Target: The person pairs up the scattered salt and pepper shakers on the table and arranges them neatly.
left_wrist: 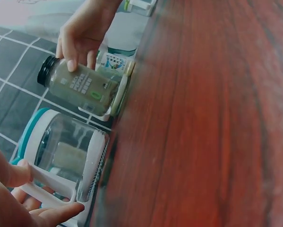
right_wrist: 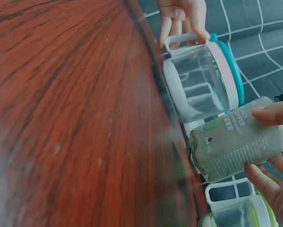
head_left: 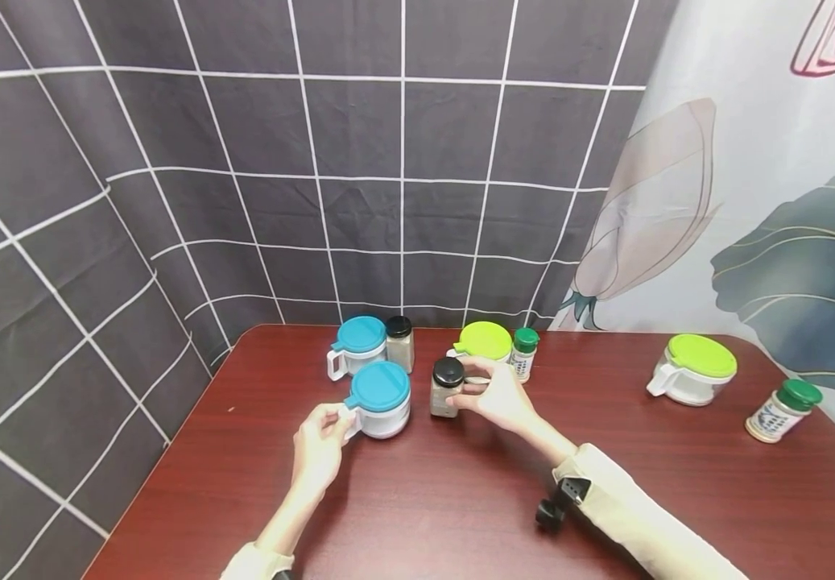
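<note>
My left hand (head_left: 318, 453) grips the white handle of a clear seasoning jar (head_left: 382, 407) with a blue lid, near the middle of the table. In the left wrist view, the thumb lies on the upper part of that handle (left_wrist: 54, 182). Just right of the jar, my right hand (head_left: 502, 400) holds a pepper bottle (head_left: 444, 396) with a black cap, thumb on one side and fingers on the other. Printed lettering shows on the bottle (right_wrist: 240, 142) in the right wrist view. Both containers stand nearly upright, a small gap apart in the head view.
Behind them are another blue-lidded jar (head_left: 361, 338) and a black-capped bottle (head_left: 400, 346). A green-lidded jar (head_left: 485, 340) and a green-capped shaker (head_left: 523, 354) sit behind my right hand. Far right on the table (head_left: 460, 499) are another green-lidded jar (head_left: 696, 370) and a green-capped shaker (head_left: 779, 412).
</note>
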Motion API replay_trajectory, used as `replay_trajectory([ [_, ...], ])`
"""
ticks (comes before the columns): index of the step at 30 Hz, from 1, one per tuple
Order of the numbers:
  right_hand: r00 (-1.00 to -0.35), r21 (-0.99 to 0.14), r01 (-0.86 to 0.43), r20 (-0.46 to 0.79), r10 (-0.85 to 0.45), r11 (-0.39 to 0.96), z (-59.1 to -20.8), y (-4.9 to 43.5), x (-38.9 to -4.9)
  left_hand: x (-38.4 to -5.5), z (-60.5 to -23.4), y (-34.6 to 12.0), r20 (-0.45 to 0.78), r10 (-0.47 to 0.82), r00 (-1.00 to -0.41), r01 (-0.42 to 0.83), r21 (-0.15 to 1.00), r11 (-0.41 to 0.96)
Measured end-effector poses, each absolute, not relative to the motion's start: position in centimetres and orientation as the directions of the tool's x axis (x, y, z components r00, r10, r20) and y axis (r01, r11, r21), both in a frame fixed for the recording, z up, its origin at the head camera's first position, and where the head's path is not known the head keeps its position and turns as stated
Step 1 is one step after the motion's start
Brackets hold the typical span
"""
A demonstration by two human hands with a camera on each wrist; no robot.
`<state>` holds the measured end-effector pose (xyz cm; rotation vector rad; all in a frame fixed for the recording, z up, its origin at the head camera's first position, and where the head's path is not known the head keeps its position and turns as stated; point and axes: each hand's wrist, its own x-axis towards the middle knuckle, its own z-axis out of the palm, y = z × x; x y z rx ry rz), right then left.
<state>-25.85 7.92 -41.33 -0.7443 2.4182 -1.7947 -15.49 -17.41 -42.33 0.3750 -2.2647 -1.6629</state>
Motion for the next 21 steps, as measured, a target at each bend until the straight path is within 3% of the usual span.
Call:
replay_trajectory([
  [6,-0.864,-0.897,-0.395,0.291,-0.411,0.196,-41.3,6.9,-26.2,-15.6,-42.0,-17.8,0.109,-0.381,-0.918,-0.012,0.954,0.301],
  [21,-0.893,-0.911,-0.347,0.249,-0.376,0.221,-41.4,4.9,-27.2,-16.5,-41.7,-19.0,0.082,-0.417,-0.905,-0.057,0.949,0.311],
])
